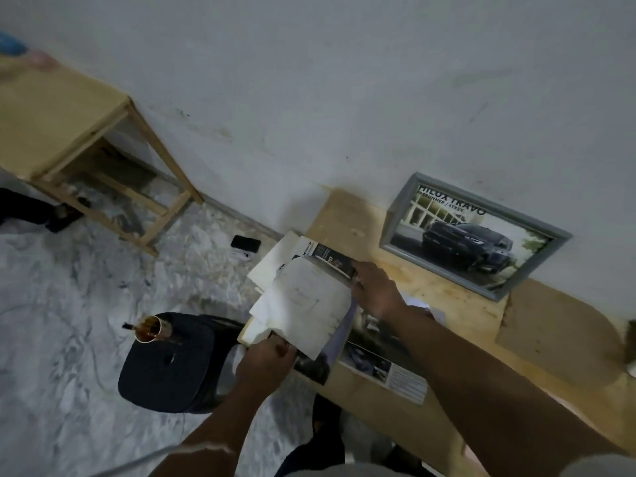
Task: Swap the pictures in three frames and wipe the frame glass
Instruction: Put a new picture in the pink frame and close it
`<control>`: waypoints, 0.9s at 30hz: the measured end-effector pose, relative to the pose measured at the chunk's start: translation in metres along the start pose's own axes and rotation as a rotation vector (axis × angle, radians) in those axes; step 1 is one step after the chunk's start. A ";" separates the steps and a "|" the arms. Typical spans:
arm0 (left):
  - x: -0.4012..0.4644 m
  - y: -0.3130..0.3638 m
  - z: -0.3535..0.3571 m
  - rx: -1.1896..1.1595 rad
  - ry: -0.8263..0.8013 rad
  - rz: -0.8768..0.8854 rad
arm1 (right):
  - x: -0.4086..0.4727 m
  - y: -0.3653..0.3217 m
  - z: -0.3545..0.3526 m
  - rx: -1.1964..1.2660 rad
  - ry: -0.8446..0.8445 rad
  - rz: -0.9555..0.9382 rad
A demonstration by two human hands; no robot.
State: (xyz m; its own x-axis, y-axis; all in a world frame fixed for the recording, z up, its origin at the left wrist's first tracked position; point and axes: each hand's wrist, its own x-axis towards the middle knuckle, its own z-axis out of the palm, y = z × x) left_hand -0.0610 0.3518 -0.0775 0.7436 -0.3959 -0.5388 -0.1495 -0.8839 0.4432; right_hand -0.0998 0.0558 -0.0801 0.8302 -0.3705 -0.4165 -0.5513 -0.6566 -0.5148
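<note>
Pictures form a loose stack at the left end of the table, long axis running from the near edge toward the wall. Left hand pinches the near corner, fingers curled on the paper. Right hand grips the far right edge, fingers closed on it. Beyond, a framed car picture leans against the wall, nearer the right hand.

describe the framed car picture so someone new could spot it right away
Find the wooden table along the white wall. On its far edge a grey-framed picture leans against the wall, showing a dark car before a white building. It is the only framed print standing upright; the loose papers lie flat by the hands.
</note>
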 end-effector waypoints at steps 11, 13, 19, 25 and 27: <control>0.042 -0.001 0.027 0.592 0.021 0.344 | -0.109 0.079 0.016 -0.365 -0.111 0.281; 0.037 0.002 0.036 0.583 0.004 0.331 | -0.113 0.081 0.020 -0.389 -0.101 0.281; 0.025 0.014 0.042 0.582 0.013 0.353 | -0.114 0.078 0.019 -0.305 -0.010 0.297; 0.052 0.009 0.011 0.460 0.158 0.197 | -0.102 0.076 0.003 -0.259 -0.027 0.274; 0.059 0.006 0.002 0.437 0.142 0.112 | -0.097 0.074 0.004 -0.280 -0.059 0.295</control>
State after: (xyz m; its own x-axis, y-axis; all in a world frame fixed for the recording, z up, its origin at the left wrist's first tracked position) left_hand -0.0195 0.3223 -0.1082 0.7841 -0.4842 -0.3882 -0.4719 -0.8715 0.1338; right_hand -0.2213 0.0456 -0.0807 0.6291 -0.5367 -0.5622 -0.7144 -0.6843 -0.1461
